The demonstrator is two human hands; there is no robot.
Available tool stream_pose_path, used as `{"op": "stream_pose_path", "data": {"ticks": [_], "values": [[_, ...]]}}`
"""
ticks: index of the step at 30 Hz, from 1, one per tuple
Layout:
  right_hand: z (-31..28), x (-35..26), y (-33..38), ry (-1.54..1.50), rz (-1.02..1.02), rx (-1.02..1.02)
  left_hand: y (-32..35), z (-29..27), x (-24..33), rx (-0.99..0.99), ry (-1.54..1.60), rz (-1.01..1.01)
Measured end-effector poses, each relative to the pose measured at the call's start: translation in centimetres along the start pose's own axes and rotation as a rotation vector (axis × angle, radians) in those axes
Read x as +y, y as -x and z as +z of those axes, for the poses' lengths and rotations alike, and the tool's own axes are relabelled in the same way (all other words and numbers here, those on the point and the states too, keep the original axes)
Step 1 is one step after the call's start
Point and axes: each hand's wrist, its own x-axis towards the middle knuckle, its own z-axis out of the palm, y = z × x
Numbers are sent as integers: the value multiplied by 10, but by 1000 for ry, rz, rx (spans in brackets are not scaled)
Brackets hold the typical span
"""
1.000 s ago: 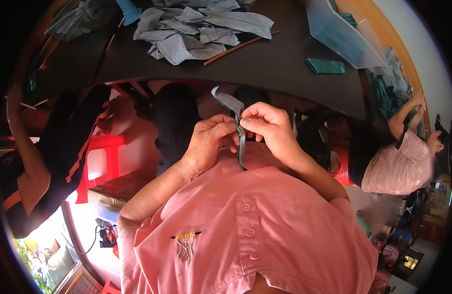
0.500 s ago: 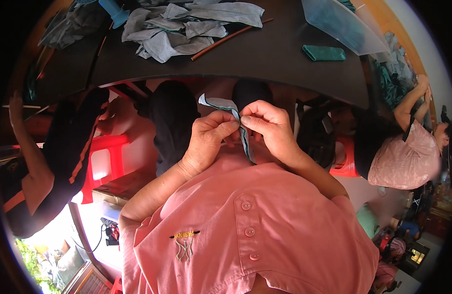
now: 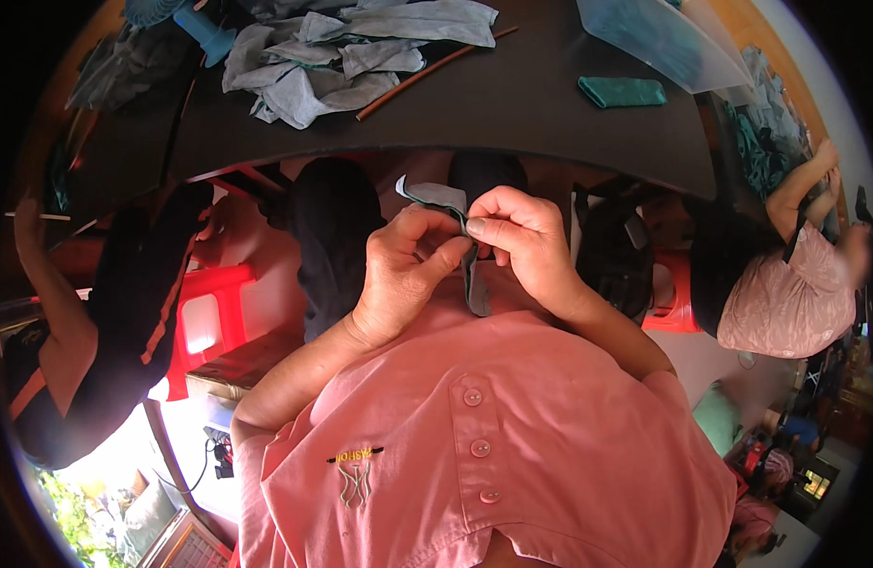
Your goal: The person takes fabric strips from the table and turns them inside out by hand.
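Note:
A narrow grey cloth strip with a dark green edge (image 3: 436, 195) is held in front of my chest, below the table's near edge. My left hand (image 3: 408, 265) pinches it between thumb and fingers. Close beside it, my right hand (image 3: 529, 244) is closed on the same strip, thumb against forefinger. One end curls up beyond my left fingers; the other hangs down toward my pink shirt (image 3: 550, 417). My fingers hide the part of the strip between them.
On the dark table (image 3: 522, 114) lie a pile of grey cloth pieces (image 3: 304, 95), a thin brown stick (image 3: 436, 74) and a folded green cloth (image 3: 622, 92). A clear plastic bin (image 3: 678, 47) stands right, a blue fan (image 3: 207, 36) left. People sit on both sides; a red stool (image 3: 230, 284) is left.
My left thumb and fingers have shifted on the strip, with the thumb lower. The strip's upper end has moved slightly right. Both hands still hold it.

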Motion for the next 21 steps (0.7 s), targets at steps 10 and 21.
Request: {"op": "stream_pose_path", "data": {"ticks": [10, 21], "values": [[-6, -9, 1, -11, -141, 27, -13, -4, 7, -78, -34, 74], [-9, 4, 1, -283, 25, 77, -23, 7, 11, -3, 546, -381]]}}
